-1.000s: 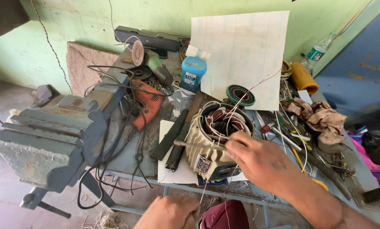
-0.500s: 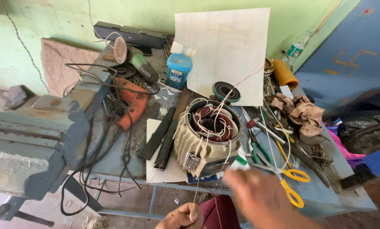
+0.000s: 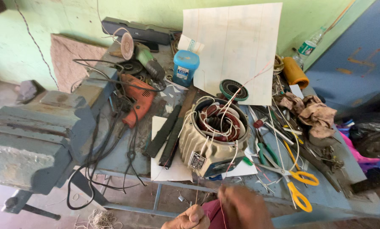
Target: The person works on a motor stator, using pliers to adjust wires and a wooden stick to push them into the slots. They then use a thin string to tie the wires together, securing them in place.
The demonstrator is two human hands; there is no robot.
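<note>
Head view: right hand (image 3: 243, 208) has pulled back from the motor stator (image 3: 213, 138) to the near edge since a second ago, now blurred, low in frame beside the left hand (image 3: 190, 218). Left hand is closed in a fist, pinching a thin thread (image 3: 197, 191) that runs up to the stator. Right hand's grip: cannot tell, motion blur. Camera has shifted, so the stator sits more central than before, on white paper (image 3: 173, 167) at the near middle of the workbench (image 3: 326, 195).

Stator housing is open on top, copper windings and loose white leads inside. Blue plastic jar (image 3: 185, 68) stands far of it, lid on, contents hidden. Yellow-handled scissors (image 3: 298, 186) lie right of the stator, orange drill (image 3: 137, 99) left, grey vise (image 3: 33, 140) far left.
</note>
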